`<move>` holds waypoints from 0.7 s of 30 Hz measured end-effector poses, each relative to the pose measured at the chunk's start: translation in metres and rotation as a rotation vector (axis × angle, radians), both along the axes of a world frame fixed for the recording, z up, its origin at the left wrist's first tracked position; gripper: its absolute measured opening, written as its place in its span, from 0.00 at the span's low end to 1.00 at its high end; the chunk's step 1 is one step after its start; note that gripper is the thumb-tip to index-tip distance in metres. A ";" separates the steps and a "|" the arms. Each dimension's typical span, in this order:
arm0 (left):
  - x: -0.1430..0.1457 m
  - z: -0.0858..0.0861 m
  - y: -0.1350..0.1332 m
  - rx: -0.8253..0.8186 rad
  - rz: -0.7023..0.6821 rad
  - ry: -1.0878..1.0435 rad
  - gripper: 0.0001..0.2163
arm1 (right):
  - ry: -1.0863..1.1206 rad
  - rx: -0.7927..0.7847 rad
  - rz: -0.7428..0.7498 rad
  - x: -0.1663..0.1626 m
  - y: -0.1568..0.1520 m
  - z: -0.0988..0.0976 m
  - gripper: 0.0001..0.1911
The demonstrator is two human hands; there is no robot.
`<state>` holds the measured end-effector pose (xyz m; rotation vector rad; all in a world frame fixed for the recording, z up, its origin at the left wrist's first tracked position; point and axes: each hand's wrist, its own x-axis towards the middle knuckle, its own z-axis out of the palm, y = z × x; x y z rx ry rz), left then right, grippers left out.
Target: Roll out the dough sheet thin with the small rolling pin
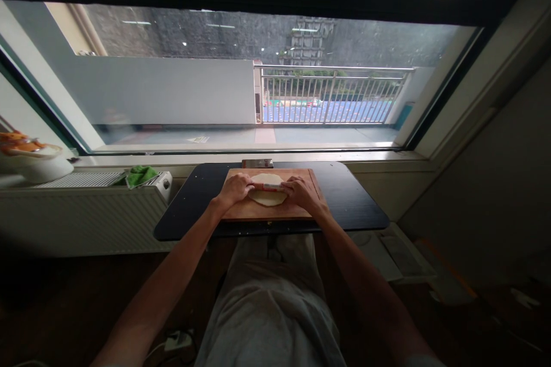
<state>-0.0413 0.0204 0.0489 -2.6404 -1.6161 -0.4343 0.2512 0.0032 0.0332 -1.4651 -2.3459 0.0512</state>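
Dough disc (267, 198), pale, flat & round, lies on a rectangular brown wooden board (275, 213), nearer its far edge. Across the dough's middle sits a slim pale rolling pin (270, 187) w/ a reddish band, running left-right. Left hand (235, 188) is curled down over the pin's left end, fingers closed on it. Right hand (302, 191) clamps the right end the same way, knuckles up. Both forearms are bare.

Board rests on a small black tabletop (357, 206) w/ rounded corners, set against the window sill. Just behind the board is a flat dark metal piece (257, 163); can't tell what it is. Left of the table: white ribbed radiator (81, 218) w/ a crumpled green cloth (140, 175) on top. Further left is a white rounded container (34, 167) w/ sth orange on it. Outside the glass, a metal railing (331, 97).
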 end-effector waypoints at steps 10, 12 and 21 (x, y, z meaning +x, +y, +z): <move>0.003 0.004 -0.004 -0.028 -0.010 0.007 0.12 | 0.062 -0.050 0.058 0.000 -0.009 0.012 0.16; 0.004 0.007 -0.004 -0.033 -0.007 0.005 0.12 | 0.051 -0.043 0.059 -0.001 -0.011 0.013 0.16; 0.004 0.007 -0.008 -0.018 -0.012 0.010 0.12 | 0.034 -0.028 0.032 -0.005 -0.016 0.012 0.15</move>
